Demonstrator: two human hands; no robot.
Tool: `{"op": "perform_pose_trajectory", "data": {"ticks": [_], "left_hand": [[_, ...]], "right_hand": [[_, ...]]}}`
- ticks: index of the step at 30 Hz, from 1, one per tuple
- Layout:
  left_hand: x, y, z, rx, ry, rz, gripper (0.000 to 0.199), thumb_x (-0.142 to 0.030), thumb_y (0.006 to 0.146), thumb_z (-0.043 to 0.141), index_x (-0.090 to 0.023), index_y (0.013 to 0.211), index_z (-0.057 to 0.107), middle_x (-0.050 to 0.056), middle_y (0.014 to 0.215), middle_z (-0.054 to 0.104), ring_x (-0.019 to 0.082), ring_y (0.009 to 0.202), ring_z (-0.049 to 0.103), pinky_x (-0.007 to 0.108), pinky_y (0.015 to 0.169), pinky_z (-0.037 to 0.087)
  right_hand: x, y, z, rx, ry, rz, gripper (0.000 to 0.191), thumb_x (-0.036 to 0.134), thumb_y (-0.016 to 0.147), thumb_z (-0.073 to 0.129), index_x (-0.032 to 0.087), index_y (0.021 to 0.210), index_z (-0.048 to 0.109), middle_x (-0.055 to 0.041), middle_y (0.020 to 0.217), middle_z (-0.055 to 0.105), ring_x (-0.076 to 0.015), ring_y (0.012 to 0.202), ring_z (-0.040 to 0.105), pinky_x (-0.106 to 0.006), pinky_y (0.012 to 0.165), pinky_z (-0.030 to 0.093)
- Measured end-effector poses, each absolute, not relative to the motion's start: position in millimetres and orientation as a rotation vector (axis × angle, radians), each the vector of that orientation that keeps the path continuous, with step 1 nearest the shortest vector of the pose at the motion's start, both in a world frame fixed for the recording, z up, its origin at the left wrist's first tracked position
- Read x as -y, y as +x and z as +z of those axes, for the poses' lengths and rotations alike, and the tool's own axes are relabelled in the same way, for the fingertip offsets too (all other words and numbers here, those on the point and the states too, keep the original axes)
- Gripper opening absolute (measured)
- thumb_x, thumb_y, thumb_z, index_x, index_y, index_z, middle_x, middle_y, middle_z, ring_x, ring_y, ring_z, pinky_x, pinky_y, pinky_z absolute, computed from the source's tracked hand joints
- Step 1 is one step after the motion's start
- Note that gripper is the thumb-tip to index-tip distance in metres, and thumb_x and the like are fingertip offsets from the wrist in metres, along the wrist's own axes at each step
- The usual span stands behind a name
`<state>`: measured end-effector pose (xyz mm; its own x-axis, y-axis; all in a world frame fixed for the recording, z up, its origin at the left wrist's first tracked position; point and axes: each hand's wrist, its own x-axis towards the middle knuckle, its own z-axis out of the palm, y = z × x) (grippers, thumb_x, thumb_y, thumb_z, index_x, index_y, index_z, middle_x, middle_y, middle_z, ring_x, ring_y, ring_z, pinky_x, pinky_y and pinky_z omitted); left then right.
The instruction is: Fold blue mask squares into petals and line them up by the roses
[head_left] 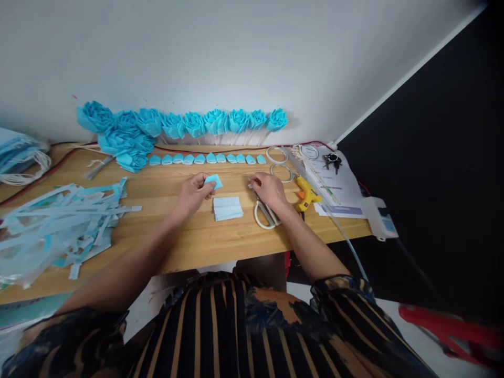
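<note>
My left hand pinches a small blue square, perhaps fabric or paper, between thumb and fingers above the wooden table. Just below it lies a stack of pale blue squares. My right hand hovers by a pair of scissors with white handles, partly covering them. Its fingertips are pressed together, and whatever they pinch is too small to make out. Beyond both hands runs a row of small folded blue pieces.
Blue flowers on sticks lean along the wall. A heap of pale blue scraps covers the left side. To the right are a yellow glue gun, wire rings, papers, keys and a white box at the edge.
</note>
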<state>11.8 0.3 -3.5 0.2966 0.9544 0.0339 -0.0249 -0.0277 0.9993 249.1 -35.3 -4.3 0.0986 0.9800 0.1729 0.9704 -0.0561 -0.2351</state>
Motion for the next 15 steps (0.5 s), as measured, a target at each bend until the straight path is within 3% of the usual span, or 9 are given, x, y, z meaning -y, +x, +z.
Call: {"op": "perform_pose_trajectory", "data": {"ticks": [15], "left_hand": [[-1.8, 6.7, -11.6, -0.965, 1.477, 0.942, 0.017, -0.033, 0.078, 0.066, -0.021, 0.068, 0.061, 0.0, 0.06, 0.061, 0.014, 0.056, 0.052, 0.025, 0.057, 0.042]], "right_hand": [[32.3, 246.9, -16.4, 1.635, -2.068, 0.262, 0.015, 0.028, 0.088, 0.056, 0.023, 0.087, 0.07, -0.0013, 0.086, 0.076, -0.0169, 0.077, 0.065, -0.026, 0.064, 0.038]]}}
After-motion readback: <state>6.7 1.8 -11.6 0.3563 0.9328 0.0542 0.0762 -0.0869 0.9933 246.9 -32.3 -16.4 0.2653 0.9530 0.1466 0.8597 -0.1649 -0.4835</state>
